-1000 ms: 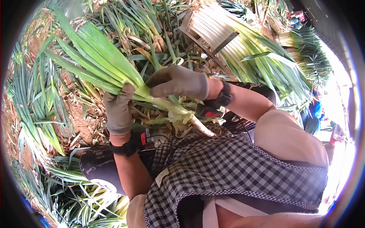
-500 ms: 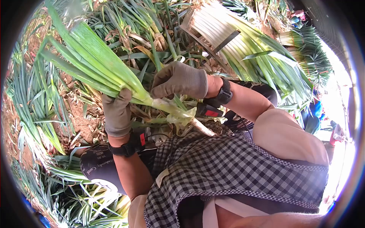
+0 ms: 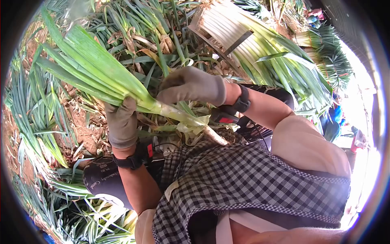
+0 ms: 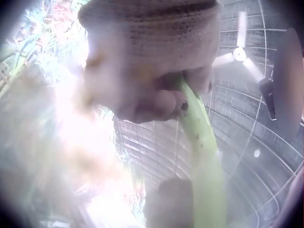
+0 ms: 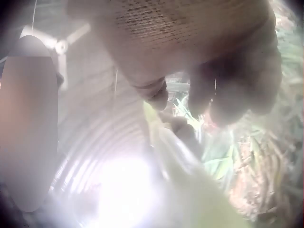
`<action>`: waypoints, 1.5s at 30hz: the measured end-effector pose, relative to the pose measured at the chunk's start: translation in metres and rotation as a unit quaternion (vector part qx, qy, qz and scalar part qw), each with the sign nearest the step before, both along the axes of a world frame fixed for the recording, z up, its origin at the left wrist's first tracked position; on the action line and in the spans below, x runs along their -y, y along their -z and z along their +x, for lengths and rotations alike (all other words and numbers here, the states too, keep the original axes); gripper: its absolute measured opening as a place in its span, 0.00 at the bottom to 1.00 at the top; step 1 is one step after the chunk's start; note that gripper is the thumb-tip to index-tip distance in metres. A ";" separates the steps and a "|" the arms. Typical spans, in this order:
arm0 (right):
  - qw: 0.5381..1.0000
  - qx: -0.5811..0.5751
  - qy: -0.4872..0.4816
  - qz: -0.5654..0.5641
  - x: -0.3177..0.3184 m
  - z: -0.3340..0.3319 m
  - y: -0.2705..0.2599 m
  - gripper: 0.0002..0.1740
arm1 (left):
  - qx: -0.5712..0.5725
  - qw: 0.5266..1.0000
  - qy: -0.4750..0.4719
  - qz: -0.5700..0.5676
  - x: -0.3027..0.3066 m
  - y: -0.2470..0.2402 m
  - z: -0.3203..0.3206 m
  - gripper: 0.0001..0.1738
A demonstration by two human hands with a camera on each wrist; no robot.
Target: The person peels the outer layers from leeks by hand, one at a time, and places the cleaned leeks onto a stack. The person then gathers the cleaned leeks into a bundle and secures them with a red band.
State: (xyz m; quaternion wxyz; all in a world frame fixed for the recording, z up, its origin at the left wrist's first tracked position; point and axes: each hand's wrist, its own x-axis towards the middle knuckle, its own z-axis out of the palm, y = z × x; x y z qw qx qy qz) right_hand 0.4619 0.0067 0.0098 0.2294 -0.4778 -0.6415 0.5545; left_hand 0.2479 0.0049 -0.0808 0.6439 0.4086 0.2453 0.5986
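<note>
A large leek (image 3: 109, 73) lies slantwise in front of the body, green leaves at upper left, pale root end against the checkered apron. My gloved left hand (image 3: 122, 122) grips it where the leaves meet the stalk, thumb on top; in the left wrist view the left hand (image 4: 152, 61) has its fingers round the green stalk (image 4: 202, 137). My gloved right hand (image 3: 191, 86) is at the stalk just above the left hand's grip, fingers bent. In the right wrist view the right hand (image 5: 204, 57) is blurred near the stalk; whether its fingertips pinch a leaf layer is unclear.
A stack of trimmed leeks (image 3: 260, 49) lies in a metal-edged frame (image 3: 221, 53) at upper right, with tied bundles (image 3: 325, 53) beyond. Loose leeks (image 3: 36, 105) cover the ground at left and above. Peeled scraps lie on the soil.
The leek's leafy end and my left hand have shifted slightly left. My right hand's fingers, more spread a second ago, are bent closer together beside the stalk.
</note>
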 end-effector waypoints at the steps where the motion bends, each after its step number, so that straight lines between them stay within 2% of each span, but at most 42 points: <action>1: 0.998 0.023 -0.009 -0.055 0.001 -0.007 -0.008 0.18 | -0.001 1.000 0.004 -0.008 0.000 0.000 0.000 0.23; 4: 0.991 -0.047 -0.063 -0.111 -0.004 -0.002 -0.002 0.17 | -0.006 1.000 0.005 -0.011 0.004 -0.004 -0.004 0.26; 6: 0.987 -0.043 -0.070 -0.137 -0.009 0.004 0.010 0.16 | -0.005 1.000 0.002 -0.009 0.007 -0.006 -0.004 0.27; 8: 0.983 -0.038 -0.069 -0.164 -0.009 0.005 0.011 0.16 | 0.003 1.000 -0.018 0.005 0.007 -0.008 0.000 0.25; 11: 0.978 -0.105 -0.013 -0.181 -0.004 0.000 -0.001 0.14 | 0.004 1.000 -0.014 -0.019 0.012 -0.019 0.002 0.27; 13: 0.987 -0.004 -0.012 -0.158 0.001 -0.008 -0.018 0.16 | 0.001 1.000 -0.001 -0.003 0.010 -0.017 0.000 0.29; 16: 0.987 0.010 -0.044 -0.153 -0.001 -0.007 -0.023 0.17 | -0.006 1.000 0.013 0.015 0.009 -0.011 -0.002 0.32; 20: 0.983 -0.010 -0.110 -0.149 -0.009 0.004 0.024 0.15 | -0.020 0.999 0.025 0.029 0.008 -0.010 -0.003 0.34; 21: 0.973 0.096 -0.153 -0.147 -0.010 0.007 0.038 0.15 | -0.019 0.999 0.025 0.028 0.008 -0.010 -0.002 0.34; 22: 0.950 0.201 -0.194 -0.143 -0.010 0.010 0.050 0.15 | -0.010 1.000 0.011 0.019 0.009 -0.011 0.000 0.32; 23: 0.949 0.201 -0.195 -0.142 -0.005 0.015 0.061 0.15 | 0.000 1.000 -0.005 0.010 0.010 -0.013 0.002 0.29; 24: 0.866 0.411 -0.279 -0.059 0.004 0.023 0.071 0.16 | 0.001 1.000 -0.007 0.010 0.011 -0.015 0.004 0.29; 25: 0.726 0.594 -0.344 0.027 0.009 0.023 0.066 0.18 | -0.004 1.000 -0.022 -0.010 0.011 -0.017 0.006 0.28; 26: 0.724 0.596 -0.345 0.028 0.005 0.026 0.059 0.18 | -0.008 0.999 -0.039 -0.030 0.010 -0.018 0.007 0.27; 28: 0.766 0.617 -0.181 -0.005 -0.006 0.033 0.034 0.16 | -0.026 0.998 -0.045 -0.036 0.006 -0.019 0.008 0.25; 29: 0.765 0.618 -0.180 -0.009 -0.004 0.031 0.018 0.16 | -0.048 0.997 -0.047 -0.039 0.005 -0.019 0.010 0.22; 30: 0.894 0.434 -0.105 0.032 -0.001 0.028 0.001 0.15 | -0.048 0.997 -0.042 -0.039 0.004 -0.020 0.014 0.22; 31: 0.971 0.224 -0.023 0.076 0.004 0.027 -0.008 0.15 | -0.030 0.998 -0.044 -0.039 0.003 -0.023 0.017 0.21; 32: 0.972 0.223 -0.018 0.078 0.007 0.022 -0.004 0.15 | -0.014 0.998 -0.048 -0.040 0.001 -0.025 0.019 0.21; 33: 0.977 0.116 -0.019 0.176 0.009 0.013 0.006 0.16 | 0.018 0.998 -0.053 -0.043 -0.004 -0.011 0.017 0.17; 34: 0.963 0.007 -0.020 0.269 0.010 0.006 0.014 0.17 | 0.016 0.998 -0.052 -0.043 -0.004 -0.014 0.018 0.17; 36: 0.960 0.003 -0.013 0.278 0.015 0.000 0.022 0.16 | -0.074 0.992 -0.100 -0.032 -0.001 -0.021 0.020 0.15; 38: 0.982 0.051 0.062 0.168 0.023 -0.003 0.027 0.14 | -0.079 0.992 -0.096 -0.030 -0.002 -0.013 0.015 0.13; 39: 0.982 0.052 0.061 0.168 0.025 -0.003 0.030 0.14 | -0.085 0.992 -0.090 -0.027 -0.003 -0.009 0.014 0.12; 41: 0.948 0.072 0.039 0.307 0.029 0.000 0.037 0.11 | -0.074 0.992 -0.097 -0.038 -0.002 -0.012 0.016 0.11; 42: 0.948 0.072 0.043 0.306 0.032 0.004 0.038 0.11 | -0.064 0.991 -0.102 -0.051 -0.001 -0.012 0.018 0.11; 44: 0.927 0.084 -0.049 0.362 0.041 0.017 0.035 0.12 | -0.076 0.990 -0.104 -0.057 -0.002 -0.007 0.015 0.10; 45: 0.932 0.059 -0.042 0.355 0.048 0.023 0.031 0.12 | -0.085 0.988 -0.109 -0.063 -0.002 -0.005 0.013 0.10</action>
